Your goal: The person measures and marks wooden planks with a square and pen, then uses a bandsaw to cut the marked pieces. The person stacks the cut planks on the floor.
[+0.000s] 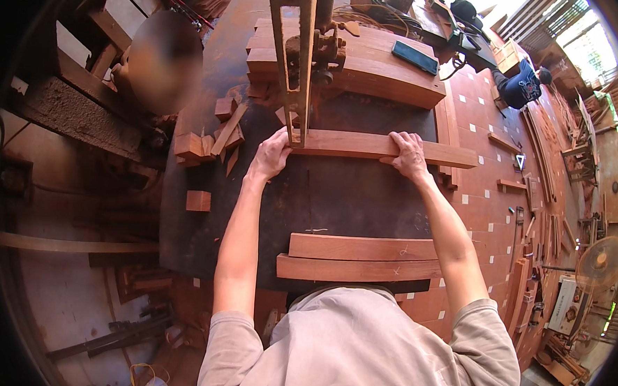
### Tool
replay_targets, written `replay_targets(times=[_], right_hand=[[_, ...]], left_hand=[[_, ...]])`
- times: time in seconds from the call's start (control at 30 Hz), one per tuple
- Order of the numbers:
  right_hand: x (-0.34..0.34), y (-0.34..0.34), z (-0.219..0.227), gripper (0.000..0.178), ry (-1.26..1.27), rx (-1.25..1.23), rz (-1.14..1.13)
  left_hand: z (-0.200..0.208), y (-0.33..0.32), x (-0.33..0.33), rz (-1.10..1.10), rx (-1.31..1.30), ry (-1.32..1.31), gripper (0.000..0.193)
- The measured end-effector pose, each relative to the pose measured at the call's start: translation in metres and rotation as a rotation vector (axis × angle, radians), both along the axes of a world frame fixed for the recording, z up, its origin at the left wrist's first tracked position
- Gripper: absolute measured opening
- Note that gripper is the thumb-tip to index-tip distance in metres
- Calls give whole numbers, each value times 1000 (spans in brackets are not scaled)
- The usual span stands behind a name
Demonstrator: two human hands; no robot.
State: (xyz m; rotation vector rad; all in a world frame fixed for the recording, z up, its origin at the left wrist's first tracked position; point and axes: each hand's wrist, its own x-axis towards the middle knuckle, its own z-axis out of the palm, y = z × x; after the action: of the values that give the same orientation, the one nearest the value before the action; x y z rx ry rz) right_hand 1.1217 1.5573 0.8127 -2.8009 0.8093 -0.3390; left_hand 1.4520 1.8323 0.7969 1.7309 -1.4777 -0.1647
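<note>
A long reddish wooden bar (pixel 353 143) lies crosswise on the dark saw table (pixel 365 196). At the bar's left end, my left hand (pixel 272 153) is closed on it, right beside the upright metal guard of a band saw (pixel 291 66); some of its fingers are hidden. Farther right, my right hand (pixel 409 156) grips the bar from the near side, with its fingers over the top. Close to my body, two similar wooden bars (pixel 361 259) lie side by side along the table's near edge.
Behind the bar, a stack of thick timber (pixel 371 77) carries a phone (pixel 415 57). Wood offcuts (pixel 217 136) and a small block (pixel 198 200) lie on the table's left. A person in dark blue (pixel 519 85) is at far right; a standing fan (pixel 600 261) is on the right.
</note>
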Motion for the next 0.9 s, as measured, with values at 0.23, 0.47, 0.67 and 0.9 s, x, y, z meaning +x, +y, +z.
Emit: replay_targets(times=[0.23,0.47,0.67,0.9], right_hand=[[1,2,2,76,16,4,-32],[3,0,1,77,15,5,-40],[5,-4,0,78,38,20,-53],[8,-8,-3,79,33,5,-55]], left_hand=[[-1,-2,2,6,19,3,56],[4,-5,3,35,65,30,53],[11,-7,1,50,105,156,31],[5,-14,8,49,94,137,27]])
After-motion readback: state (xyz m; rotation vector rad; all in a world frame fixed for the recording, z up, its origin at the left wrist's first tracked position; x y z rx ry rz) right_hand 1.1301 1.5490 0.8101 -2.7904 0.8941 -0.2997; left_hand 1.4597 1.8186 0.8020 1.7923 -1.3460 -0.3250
